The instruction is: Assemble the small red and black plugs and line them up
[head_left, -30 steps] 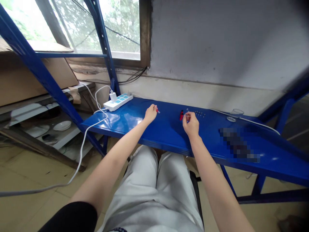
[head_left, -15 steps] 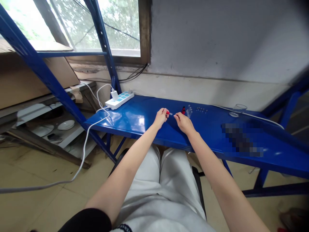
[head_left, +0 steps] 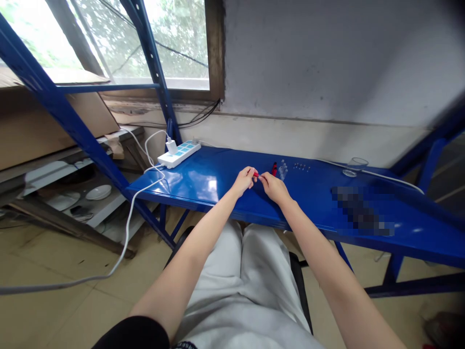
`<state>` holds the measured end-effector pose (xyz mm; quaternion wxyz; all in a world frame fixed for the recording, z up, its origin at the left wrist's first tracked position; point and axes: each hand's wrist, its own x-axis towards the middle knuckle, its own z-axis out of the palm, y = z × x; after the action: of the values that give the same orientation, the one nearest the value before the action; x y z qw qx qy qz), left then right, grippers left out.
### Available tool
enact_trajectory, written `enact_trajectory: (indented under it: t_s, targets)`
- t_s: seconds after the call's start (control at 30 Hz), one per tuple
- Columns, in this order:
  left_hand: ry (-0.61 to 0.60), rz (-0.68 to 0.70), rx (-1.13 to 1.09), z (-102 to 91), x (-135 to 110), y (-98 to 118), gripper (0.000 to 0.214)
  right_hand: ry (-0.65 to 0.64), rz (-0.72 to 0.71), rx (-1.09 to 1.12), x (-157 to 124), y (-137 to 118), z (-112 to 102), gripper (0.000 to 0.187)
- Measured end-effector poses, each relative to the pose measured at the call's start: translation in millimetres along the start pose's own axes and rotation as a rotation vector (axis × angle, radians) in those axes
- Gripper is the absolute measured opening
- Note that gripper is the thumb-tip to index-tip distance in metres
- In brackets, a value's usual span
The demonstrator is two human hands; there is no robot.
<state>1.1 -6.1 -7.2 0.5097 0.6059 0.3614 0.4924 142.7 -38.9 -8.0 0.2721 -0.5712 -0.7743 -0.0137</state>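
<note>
Over the blue metal shelf (head_left: 218, 179), my left hand (head_left: 244, 180) pinches a small red piece (head_left: 256, 174). My right hand (head_left: 273, 186) meets it fingertip to fingertip, with the fingers closed on the same piece's end. Just behind the hands lie another red-and-black piece (head_left: 274, 168), a few small clear parts (head_left: 283, 169) and a row of tiny dark parts (head_left: 302, 167). Both forearms reach out from above my lap in light trousers.
A white power strip (head_left: 178, 152) with a charger and white cable (head_left: 127, 228) sits at the shelf's left end. A clear glass (head_left: 358, 163) and lid stand at the right rear beside a thin white cable. Blue rack posts (head_left: 65, 114) and lower shelves with dishes (head_left: 96, 192) stand left.
My hands have drawn together in front of me. The right hand left the small parts at the rear and now touches the red piece held in the left.
</note>
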Motion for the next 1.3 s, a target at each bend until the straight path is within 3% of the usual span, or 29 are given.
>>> enact_trajectory:
  t_s: [0.3,0.57,0.63,0.77,0.83,0.93,1.07,1.2,1.3]
  targets:
    - [0.019,0.023,0.017,-1.9,0,0,0.023,0.101,-0.051,0.094,-1,6,1,0.029]
    - [-0.075,0.014,-0.031,-0.7,-3,3,0.017,0.147,-0.091,0.044,0,7,1,0.027]
    - [-0.011,0.031,-0.019,-2.6,-2,2,0.017,0.143,-0.075,0.047,1,9,1,0.025]
    - [0.321,0.095,0.062,-8.7,1,-4,0.020,0.086,0.038,0.083,-2,23,-3,0.018]
    - [0.376,0.115,0.185,-8.1,2,-7,0.021,0.070,0.138,0.103,-5,32,-6,0.015]
    - [0.223,0.163,0.451,3.7,7,-9,0.018,0.101,0.356,0.083,-11,43,-11,0.013]
    - [0.047,0.202,0.690,34.6,16,-7,0.018,0.118,0.592,0.042,-13,50,-14,0.014]
    - [0.033,0.132,0.786,60.7,24,-7,0.016,0.096,0.639,-0.007,-11,53,-12,0.015]
    - [0.051,0.095,0.869,67.8,27,-8,0.014,0.135,0.619,-0.040,-10,54,-9,0.016]
